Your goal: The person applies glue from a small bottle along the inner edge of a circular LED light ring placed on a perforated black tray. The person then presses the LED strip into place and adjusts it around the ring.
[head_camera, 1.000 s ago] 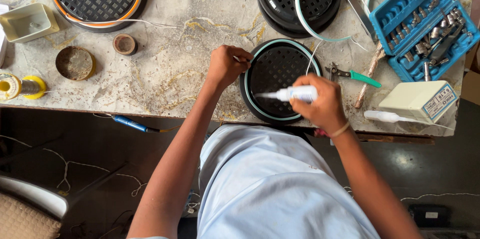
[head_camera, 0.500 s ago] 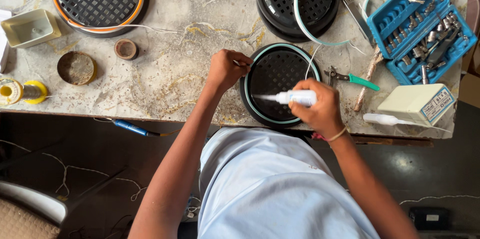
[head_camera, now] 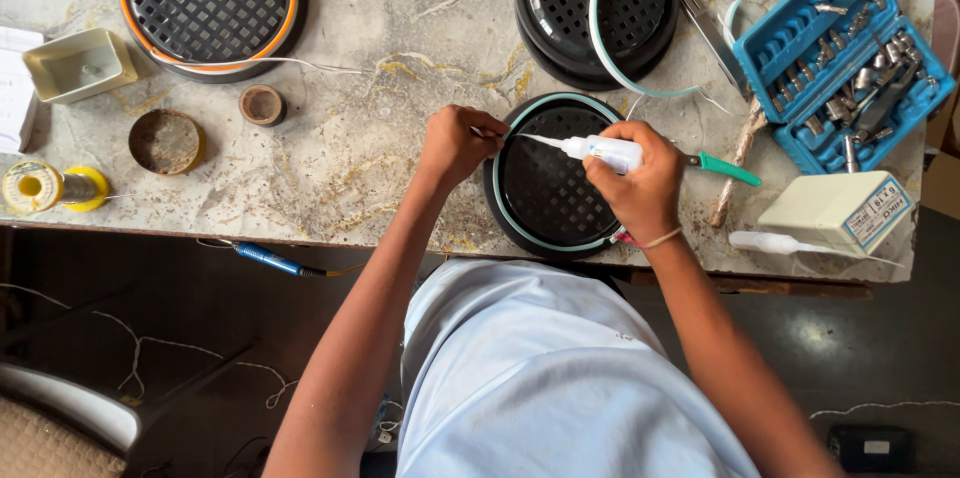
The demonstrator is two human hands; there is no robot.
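- We close our right hand (head_camera: 640,188) around a small white squeeze tube (head_camera: 598,149), its fine nozzle aimed at the rim.
- Our left hand (head_camera: 455,143) pinches the pale teal rim strip, steadying it.
- The round black perforated grille (head_camera: 550,183) lies flat on the marble tabletop (head_camera: 380,138), at its near edge.
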